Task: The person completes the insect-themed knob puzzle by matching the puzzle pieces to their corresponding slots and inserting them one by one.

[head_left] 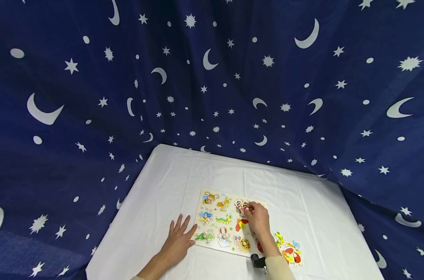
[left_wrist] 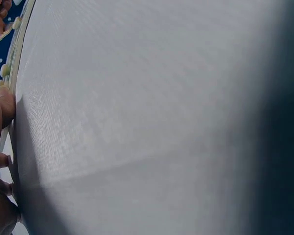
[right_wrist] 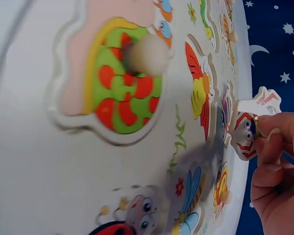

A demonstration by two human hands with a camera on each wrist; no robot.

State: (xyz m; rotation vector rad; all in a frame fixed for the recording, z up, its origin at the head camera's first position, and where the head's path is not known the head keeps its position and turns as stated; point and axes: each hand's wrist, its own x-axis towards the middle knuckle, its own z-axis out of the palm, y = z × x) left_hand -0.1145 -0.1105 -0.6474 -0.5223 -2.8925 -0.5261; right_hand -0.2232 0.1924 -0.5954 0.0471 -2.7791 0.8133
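Note:
A wooden knob puzzle board (head_left: 213, 213) with colourful insect pictures lies on the white cloth. My right hand (head_left: 260, 218) pinches a bug-shaped puzzle piece (right_wrist: 244, 134) between thumb and fingertips, tilted over the board's far part. The piece has a face with round eyes, and beneath it a striped bug picture (right_wrist: 226, 115) shows on the board. My left hand (head_left: 177, 240) lies with fingers spread at the board's near left edge, its thumb right at the corner. The right hand and forearm hide part of the board's right side.
Several loose pieces lie right of the board beside the right forearm, among them a red-winged bug (head_left: 289, 256) and a green caterpillar (head_left: 279, 238). A black device (head_left: 257, 261) sits at the right wrist. Dark blue star-patterned curtains (head_left: 212, 97) surround the white table (head_left: 184, 167).

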